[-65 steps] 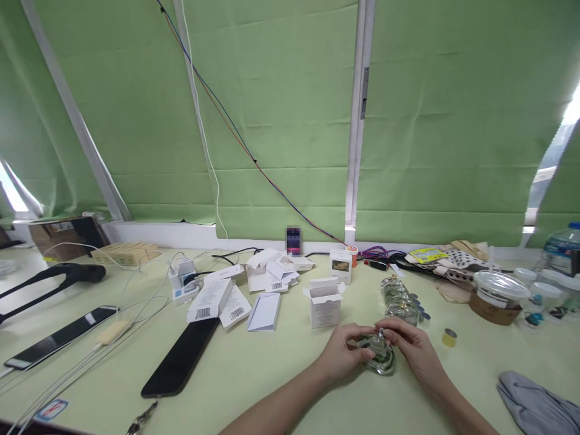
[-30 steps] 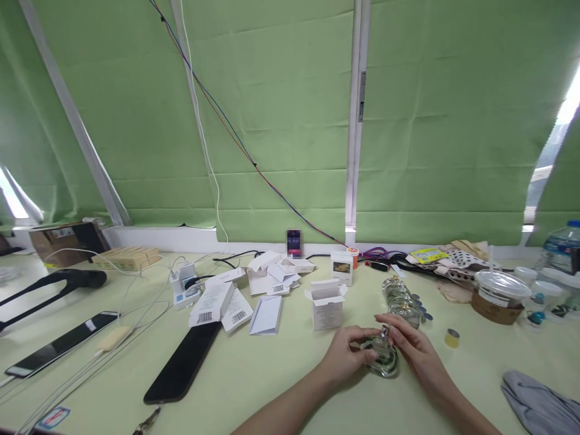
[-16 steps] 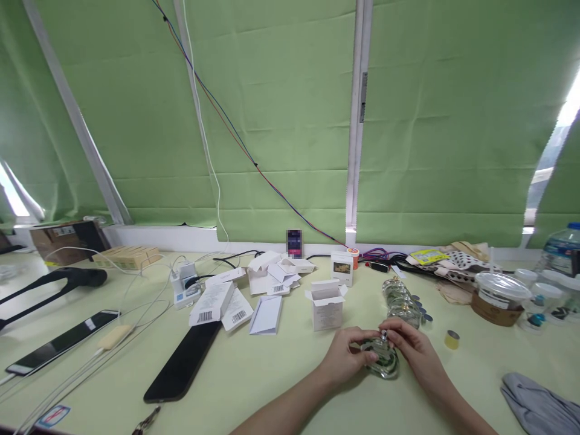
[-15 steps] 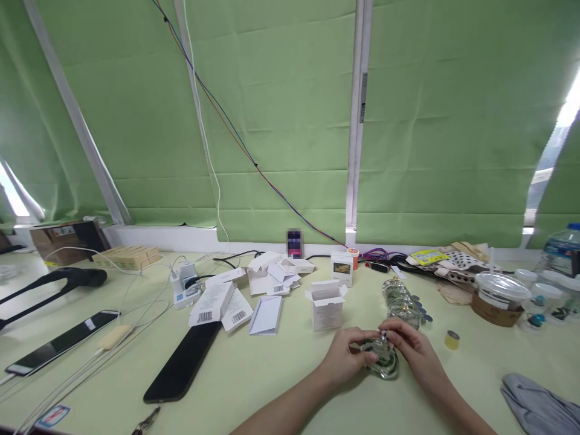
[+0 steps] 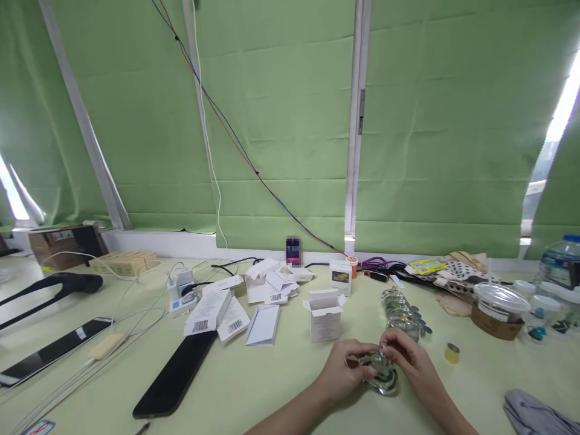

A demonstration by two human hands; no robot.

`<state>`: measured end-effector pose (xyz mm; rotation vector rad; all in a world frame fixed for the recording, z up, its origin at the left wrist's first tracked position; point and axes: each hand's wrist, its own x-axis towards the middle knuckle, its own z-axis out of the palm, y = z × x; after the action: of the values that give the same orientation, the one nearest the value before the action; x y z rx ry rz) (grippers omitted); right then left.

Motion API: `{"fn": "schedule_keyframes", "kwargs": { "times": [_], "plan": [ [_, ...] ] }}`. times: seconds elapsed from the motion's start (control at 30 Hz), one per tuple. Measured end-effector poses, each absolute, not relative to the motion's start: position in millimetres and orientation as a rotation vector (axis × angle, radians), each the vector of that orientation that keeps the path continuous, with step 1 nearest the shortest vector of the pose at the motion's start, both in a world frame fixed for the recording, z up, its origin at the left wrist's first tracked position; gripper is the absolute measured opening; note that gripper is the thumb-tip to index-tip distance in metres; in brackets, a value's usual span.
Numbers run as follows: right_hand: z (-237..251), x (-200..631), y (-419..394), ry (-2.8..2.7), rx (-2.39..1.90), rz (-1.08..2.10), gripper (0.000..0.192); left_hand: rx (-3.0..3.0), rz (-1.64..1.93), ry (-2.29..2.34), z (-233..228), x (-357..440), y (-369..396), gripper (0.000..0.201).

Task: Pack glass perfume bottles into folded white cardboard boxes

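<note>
My left hand (image 5: 345,370) is closed on the left side of a clear, shiny, greenish rounded bundle (image 5: 383,382), with the thumb pressed on its face. At the bundle's upper edge, the fingertips of my right hand (image 5: 408,356) pinch its small top, which they mostly cover. Just beyond my hands lies a row of similar shiny clear bundles (image 5: 399,311), with several small dark discs (image 5: 421,320) along its right side. An opened white box (image 5: 325,323) stands upright to the left of them. A small yellow tape roll (image 5: 452,353) sits right of my right hand.
Flattened white cartons (image 5: 209,311) and a black phone (image 5: 176,377) lie to the left. A closed white box (image 5: 341,278) stands further back. On the right are a lidded bowl (image 5: 498,317), small clear cups (image 5: 539,326) and a grey cloth (image 5: 534,414).
The camera view has tipped up a little, so the table sits lower. My right fingertips now cover the bundle's silvery top, which showed between them before. Both hands stay on the bundle.
</note>
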<state>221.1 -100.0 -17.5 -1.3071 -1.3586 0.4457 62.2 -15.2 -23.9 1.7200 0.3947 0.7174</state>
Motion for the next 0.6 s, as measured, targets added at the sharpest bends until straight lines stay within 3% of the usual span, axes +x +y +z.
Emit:
{"fn": "schedule_keyframes", "kwargs": {
  "times": [0.6],
  "plan": [
    [-16.7, 229.4, -106.7, -1.237, -1.211, 0.636, 0.030, 1.671, 0.670, 0.353, -21.8, 63.2, -17.5, 0.051]
  ]
}}
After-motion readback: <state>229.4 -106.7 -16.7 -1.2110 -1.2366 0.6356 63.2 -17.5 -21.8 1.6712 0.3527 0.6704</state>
